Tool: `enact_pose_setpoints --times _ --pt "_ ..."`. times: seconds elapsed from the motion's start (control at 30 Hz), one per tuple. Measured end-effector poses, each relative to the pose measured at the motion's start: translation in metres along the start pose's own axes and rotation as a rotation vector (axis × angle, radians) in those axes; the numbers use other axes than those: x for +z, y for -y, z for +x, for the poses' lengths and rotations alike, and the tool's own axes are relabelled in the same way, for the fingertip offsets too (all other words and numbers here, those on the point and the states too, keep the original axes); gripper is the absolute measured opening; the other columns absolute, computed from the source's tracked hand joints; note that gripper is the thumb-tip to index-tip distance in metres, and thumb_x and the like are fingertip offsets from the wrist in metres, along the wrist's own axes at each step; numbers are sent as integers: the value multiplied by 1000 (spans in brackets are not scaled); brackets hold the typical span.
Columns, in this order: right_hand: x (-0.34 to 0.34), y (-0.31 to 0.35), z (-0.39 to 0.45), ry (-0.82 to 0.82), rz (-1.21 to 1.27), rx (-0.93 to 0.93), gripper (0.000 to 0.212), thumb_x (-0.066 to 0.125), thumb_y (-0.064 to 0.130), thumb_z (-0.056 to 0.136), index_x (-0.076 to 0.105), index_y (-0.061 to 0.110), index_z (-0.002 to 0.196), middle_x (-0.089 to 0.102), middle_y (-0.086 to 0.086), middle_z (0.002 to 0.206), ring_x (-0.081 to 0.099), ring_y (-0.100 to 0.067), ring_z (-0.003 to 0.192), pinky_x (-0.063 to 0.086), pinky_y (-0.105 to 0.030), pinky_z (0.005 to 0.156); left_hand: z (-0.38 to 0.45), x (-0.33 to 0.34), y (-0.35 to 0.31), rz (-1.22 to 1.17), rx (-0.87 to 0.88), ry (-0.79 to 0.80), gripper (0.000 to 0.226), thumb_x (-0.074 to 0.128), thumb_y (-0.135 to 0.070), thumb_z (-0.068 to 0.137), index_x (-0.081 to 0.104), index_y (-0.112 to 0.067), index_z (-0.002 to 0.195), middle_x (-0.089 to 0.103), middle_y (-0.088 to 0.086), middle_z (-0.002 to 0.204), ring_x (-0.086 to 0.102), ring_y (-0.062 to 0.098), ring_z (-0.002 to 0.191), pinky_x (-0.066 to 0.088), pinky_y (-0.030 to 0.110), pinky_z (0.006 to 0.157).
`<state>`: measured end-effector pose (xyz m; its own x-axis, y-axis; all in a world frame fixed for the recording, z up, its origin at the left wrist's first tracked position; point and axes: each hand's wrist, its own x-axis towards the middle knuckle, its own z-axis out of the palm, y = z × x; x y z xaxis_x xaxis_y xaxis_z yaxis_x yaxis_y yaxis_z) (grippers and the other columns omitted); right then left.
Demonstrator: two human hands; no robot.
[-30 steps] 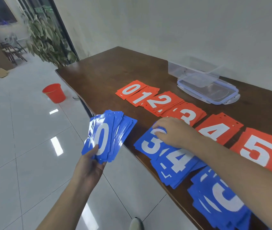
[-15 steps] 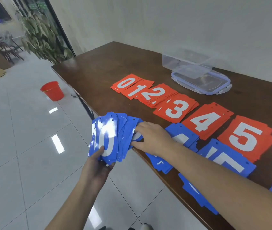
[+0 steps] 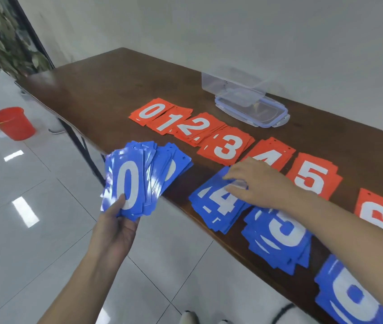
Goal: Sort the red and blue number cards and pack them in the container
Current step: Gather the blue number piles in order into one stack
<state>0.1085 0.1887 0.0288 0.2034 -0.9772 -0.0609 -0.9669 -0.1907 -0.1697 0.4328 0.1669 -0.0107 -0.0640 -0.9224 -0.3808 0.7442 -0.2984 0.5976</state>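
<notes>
My left hand [image 3: 113, 228] grips a fanned stack of blue cards [image 3: 139, 176], a white 0 on top, held off the table's near edge. My right hand [image 3: 258, 183] lies over the far end of the blue 4 pile [image 3: 218, 206], fingers and thumb pinching its top edge. Blue 5 [image 3: 279, 237] and blue 6 [image 3: 351, 298] piles follow to the right. Behind them runs a row of red piles: 0 [image 3: 149, 111], 1 [image 3: 170, 122], 2 [image 3: 197, 127], 3 [image 3: 226, 148], 4 [image 3: 273, 153], 5 [image 3: 312, 176], 6 [image 3: 379, 213]. A clear container [image 3: 230, 85] stands at the back.
The container's lid [image 3: 256, 113] lies flat beside it on the brown table [image 3: 106, 90]. A red bucket [image 3: 12, 122] stands on the tiled floor at left, near a leafy plant [image 3: 1, 38]. A white wall runs behind the table.
My right hand carried the blue 3 pile over to the stack in my left hand, then moved right onto the blue 4 pile. The view shifted right.
</notes>
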Motion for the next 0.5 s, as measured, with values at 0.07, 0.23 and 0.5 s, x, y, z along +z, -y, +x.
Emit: enact_pose_setpoints --times 0.07,0.23,0.5 --pt "4 -1 -13 61 -157 -10 53 38 63 98 50 38 144 45 11 147 35 -15 127 29 -34 108 -1 2 5 13 -34 26 36 48 -6 102 76 -23 115 71 2 125 68 19 115 54 36 95" --pt "15 26 -26 123 -167 73 55 28 70 97 26 55 150 16 -1 166 14 -25 147 11 -41 120 -14 4 17 15 -99 22 33 51 -7 100 61 -14 131 71 5 123 69 19 112 56 37 93" --pt "34 63 -25 -15 -124 118 55 36 68 96 55 35 137 48 -8 131 42 -25 116 34 -37 101 -57 -4 42 150 -61 48 41 50 -13 100 56 -24 139 68 0 129 65 25 121 53 45 99"
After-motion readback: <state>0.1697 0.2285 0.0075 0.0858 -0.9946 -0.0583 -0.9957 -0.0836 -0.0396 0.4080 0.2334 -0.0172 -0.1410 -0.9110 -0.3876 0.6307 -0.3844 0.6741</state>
